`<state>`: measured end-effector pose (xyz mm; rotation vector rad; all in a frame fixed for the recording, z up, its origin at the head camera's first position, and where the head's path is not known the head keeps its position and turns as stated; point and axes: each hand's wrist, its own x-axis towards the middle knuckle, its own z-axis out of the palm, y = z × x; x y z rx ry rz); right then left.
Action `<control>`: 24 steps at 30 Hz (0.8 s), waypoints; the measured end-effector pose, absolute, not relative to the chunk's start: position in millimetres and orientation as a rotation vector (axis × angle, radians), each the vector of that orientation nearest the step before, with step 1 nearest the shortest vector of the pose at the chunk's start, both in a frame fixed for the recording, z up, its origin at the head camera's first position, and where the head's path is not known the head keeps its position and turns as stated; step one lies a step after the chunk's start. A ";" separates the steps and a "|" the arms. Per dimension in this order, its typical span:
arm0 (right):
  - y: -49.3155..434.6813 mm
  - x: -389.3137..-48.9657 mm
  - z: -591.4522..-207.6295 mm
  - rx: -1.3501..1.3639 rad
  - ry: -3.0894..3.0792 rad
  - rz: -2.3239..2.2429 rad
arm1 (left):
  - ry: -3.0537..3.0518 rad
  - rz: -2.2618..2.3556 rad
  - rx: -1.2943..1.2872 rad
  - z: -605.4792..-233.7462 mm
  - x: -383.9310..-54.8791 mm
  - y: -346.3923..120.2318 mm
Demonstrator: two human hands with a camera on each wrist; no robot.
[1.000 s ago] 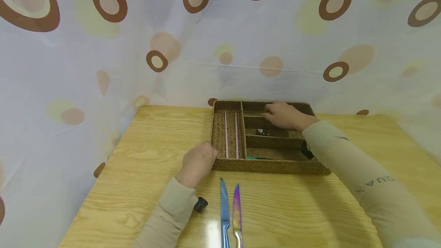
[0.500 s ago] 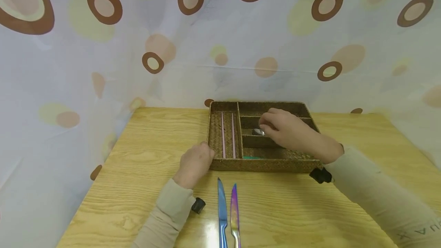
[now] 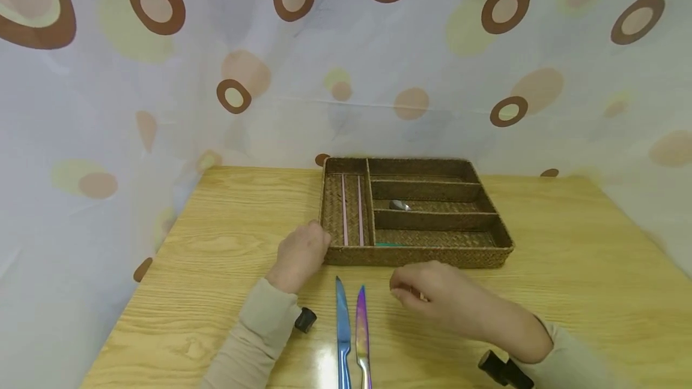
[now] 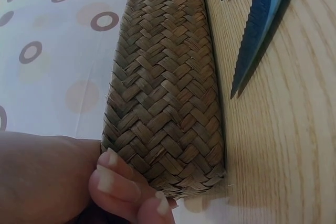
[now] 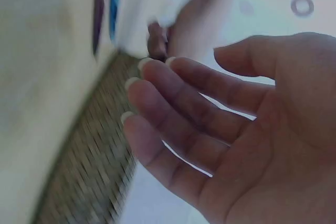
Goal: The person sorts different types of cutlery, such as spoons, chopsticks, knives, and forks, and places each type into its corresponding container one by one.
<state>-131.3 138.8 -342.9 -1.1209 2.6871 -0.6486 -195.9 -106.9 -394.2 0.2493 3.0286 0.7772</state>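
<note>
A brown woven cutlery tray (image 3: 418,257) stands on the table near the curtain. My left hand (image 3: 300,255) holds its near left corner, with fingertips (image 4: 118,182) against the weave in the left wrist view. My right hand (image 3: 440,296) hovers before the tray's front wall; its palm and loosely bent fingers (image 5: 173,124) hold nothing in the right wrist view. Two table knives lie between the hands, points toward the tray: a blue knife (image 3: 343,323), serrated in the left wrist view, and a rainbow-coloured knife (image 3: 363,329).
Two thin pink sticks (image 3: 360,212) lie in the tray's left compartment. A spoon (image 3: 400,205) sits in the middle right compartment, and something green (image 3: 388,245) shows in the near one. A patterned curtain (image 3: 378,125) hangs behind the wooden table (image 3: 216,293).
My right hand has drawn back from the far compartment, over the middle one, to the space before the tray, empty. My left hand stays at the corner.
</note>
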 end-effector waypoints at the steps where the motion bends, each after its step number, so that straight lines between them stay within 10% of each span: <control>1: 136.6 -126.1 -348.8 -1.153 2.675 -0.637 | 3.023 0.780 0.247 -394.3 -196.2 -107.2; 24: 119.2 -91.5 -401.3 -1.403 2.329 -0.567 | 3.030 0.706 0.324 -397.0 -196.2 -108.7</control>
